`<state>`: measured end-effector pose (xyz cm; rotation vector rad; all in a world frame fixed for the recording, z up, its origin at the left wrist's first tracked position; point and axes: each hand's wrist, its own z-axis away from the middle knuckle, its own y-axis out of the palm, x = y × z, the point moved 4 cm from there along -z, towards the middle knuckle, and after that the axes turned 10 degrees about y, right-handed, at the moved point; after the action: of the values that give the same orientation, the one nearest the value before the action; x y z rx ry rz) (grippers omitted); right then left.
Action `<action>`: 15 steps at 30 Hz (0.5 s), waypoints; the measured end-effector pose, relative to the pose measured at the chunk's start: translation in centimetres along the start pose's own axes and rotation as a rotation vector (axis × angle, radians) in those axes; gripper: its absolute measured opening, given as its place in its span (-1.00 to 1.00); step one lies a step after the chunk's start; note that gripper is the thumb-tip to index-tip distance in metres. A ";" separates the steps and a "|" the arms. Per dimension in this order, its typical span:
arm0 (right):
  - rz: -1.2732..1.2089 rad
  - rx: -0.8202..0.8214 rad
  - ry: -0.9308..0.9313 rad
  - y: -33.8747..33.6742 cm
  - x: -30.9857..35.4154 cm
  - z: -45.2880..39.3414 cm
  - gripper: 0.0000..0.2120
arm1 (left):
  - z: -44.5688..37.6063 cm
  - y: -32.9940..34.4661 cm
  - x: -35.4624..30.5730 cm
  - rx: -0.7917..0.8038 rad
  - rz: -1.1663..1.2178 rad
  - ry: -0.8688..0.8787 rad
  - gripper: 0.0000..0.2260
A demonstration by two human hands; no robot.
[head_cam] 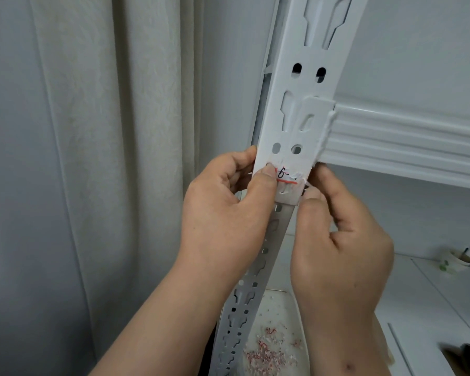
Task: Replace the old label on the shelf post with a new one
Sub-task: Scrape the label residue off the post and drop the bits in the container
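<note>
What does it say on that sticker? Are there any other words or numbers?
"6-" in black over a red line, on the torn label on the shelf post.
The rest of the label is scraped off or hidden under the left hand thumb, so it cannot be read.
No other text shows.

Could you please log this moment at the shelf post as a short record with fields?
post: white slotted shelf post, upright, with a shelf beam hooked on at its right
label: white label on the post, red line and a handwritten "6-", edges partly torn
left hand: left hand grips the post's left edge, thumb pressed on the label's left end
right hand: right hand at the label's right edge, fingertips picking at it
below: red and white paper scraps lying on the surface beneath
background: pale curtain to the left
</note>
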<state>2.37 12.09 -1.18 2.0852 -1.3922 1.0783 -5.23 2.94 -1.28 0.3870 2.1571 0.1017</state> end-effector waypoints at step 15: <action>0.141 -0.130 -0.392 -0.1 0.9 -0.3 -0.93 | -0.1 -0.1 0.3 0.022 0.024 0.029 -0.84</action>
<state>2.49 11.80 -0.22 2.2075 -1.7622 0.6240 -5.45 2.97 -1.44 0.4267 2.1836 0.0973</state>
